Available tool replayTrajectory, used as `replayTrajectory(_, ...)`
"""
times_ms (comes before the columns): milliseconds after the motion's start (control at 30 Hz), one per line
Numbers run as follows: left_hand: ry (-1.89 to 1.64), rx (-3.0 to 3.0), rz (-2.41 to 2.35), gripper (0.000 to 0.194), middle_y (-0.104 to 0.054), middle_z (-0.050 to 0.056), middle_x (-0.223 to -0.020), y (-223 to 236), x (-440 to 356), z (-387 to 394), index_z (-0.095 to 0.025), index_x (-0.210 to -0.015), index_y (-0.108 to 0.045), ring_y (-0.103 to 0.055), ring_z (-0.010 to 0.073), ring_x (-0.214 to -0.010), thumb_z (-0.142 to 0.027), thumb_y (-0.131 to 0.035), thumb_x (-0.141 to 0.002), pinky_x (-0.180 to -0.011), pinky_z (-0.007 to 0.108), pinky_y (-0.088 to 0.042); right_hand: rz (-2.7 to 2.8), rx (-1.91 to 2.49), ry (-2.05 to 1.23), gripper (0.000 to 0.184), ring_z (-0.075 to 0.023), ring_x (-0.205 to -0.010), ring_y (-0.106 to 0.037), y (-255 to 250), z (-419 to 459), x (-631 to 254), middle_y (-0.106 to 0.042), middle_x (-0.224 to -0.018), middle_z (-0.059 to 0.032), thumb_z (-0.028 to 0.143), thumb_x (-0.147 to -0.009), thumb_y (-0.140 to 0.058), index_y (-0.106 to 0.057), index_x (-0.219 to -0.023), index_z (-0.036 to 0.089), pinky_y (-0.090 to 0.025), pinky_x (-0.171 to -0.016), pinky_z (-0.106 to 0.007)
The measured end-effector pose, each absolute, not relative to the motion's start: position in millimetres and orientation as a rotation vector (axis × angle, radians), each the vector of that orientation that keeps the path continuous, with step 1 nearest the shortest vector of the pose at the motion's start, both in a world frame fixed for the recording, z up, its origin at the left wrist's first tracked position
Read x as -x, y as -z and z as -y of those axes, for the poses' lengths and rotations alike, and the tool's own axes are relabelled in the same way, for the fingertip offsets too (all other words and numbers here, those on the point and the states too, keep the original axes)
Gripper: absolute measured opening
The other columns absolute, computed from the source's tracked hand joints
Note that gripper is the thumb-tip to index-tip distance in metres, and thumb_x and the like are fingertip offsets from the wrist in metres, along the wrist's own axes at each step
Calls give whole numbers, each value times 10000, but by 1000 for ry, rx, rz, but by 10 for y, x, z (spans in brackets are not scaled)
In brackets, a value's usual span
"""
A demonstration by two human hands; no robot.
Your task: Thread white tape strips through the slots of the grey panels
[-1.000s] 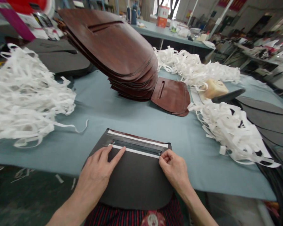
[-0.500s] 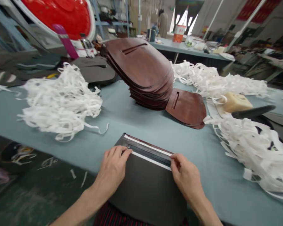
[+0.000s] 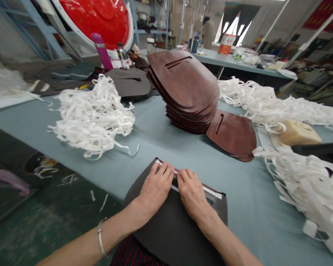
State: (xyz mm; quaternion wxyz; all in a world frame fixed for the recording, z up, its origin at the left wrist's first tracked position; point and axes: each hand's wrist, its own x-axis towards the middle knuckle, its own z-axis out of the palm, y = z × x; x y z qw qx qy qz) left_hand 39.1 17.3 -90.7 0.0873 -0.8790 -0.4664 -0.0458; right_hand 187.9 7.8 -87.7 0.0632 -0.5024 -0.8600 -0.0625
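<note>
A dark grey flat piece (image 3: 166, 229) with a slot and white tape strips (image 3: 211, 191) along its far end lies at the near edge of the table. My left hand (image 3: 155, 190) rests flat on it, fingers stretched onto the tape by the slot. Right beside it, my right hand (image 3: 191, 192) also presses down on the taped slot with fingers together and extended. Neither hand holds anything. The hands almost touch.
A leaning stack of brown leather pieces (image 3: 185, 88) stands mid-table, with a single brown piece (image 3: 233, 135) beside it. Heaps of white paper strips (image 3: 94, 114) lie left, and more strips (image 3: 308, 184) right. The table (image 3: 155, 136) has a grey-blue cover. A person stands far behind.
My right hand has slid left along the taped slot until it sits next to my left hand. The view has swung to the left.
</note>
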Motion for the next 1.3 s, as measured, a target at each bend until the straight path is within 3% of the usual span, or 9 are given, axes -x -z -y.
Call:
replayTrajectory(233,309,2674,1493,390,-607,108,-1210,844,-258,-247,-168,-1238,-530,-453,281,-1214,-91,-403,-877,-1007,484,-327,2572,1597,182,224,-238,-867,-471,834,182,-2317,-578,-915,-109,21,-841,-450,-616,-947,128,-392,-747,-359)
replayTrajectory(400,781,2696,1758,349,-562,93,-1219,895,51,-392,-206,-1126,-572,-457,245,-1205,-85,-399,-848,-1005,460,-362,2461,1678,132,172,-228,-805,-462,779,216,-2355,-564,-824,-80,61,-839,-488,-591,-761,175,-363,-709,-360)
replayTrajectory(600,1013,2542,2433,379,-555,117,-1137,853,285,-425,-143,-1202,-449,-595,211,-985,-340,-423,-880,-918,389,-455,2283,1364,-222,138,-200,-824,-472,930,199,-1965,-550,-862,-62,140,-910,-454,-587,-902,175,-383,-722,-329)
replayTrajectory(767,909,2525,2781,708,-623,87,-997,793,218,-473,-179,-1205,-465,-626,249,-886,-586,-657,-657,-794,379,-490,2238,1312,-240,132,-202,-843,-462,1034,223,-1895,-535,-885,-69,164,-922,-452,-583,-914,168,-388,-734,-343)
replayTrajectory(867,1010,2599,2725,684,-639,72,-985,824,152,-506,-193,-1152,-510,-613,257,-921,-506,-731,-586,-800,369,-479,2239,1310,-256,140,-200,-851,-464,1030,221,-1924,-535,-897,-69,160,-926,-440,-579,-913,170,-392,-749,-353)
replayTrajectory(967,1138,2691,2691,548,-659,40,-910,807,134,-512,-184,-1097,-547,-620,228,-854,-342,-717,-601,-784,350,-475,2221,1318,-256,135,-209,-885,-474,1023,220,-1932,-545,-946,-84,171,-929,-437,-568,-958,168,-395,-775,-369)
replayTrajectory(1100,1528,2918,2788,448,-677,32,-924,659,185,-510,-164,-1062,-562,-632,203,-842,-285,-675,-645,-767,313,-480,2185,1345,-289,176,-218,-921,-483,1002,237,-1941,-561,-993,-87,212,-927,-463,-524,-1086,171,-385,-797,-379)
replayTrajectory(1200,1664,3005,2785,437,-682,26,-947,572,217,-549,-169,-1073,-565,-636,200,-859,-261,-665,-657,-782,306,-477,2169,1378,-315,125,-206,-847,-488,982,239,-1956,-565,-904,-59,231,-929,-464,-526,-1026,182,-371,-744,-354)
replayTrajectory(1300,1543,3120,2688,399,-677,19,-939,588,239,-624,-178,-1074,-570,-636,203,-859,-254,-634,-687,-798,316,-478,2150,1417,-285,95,-193,-781,-483,989,215,-1958,-557,-830,-40,222,-935,-446,-532,-908,192,-350,-698,-329)
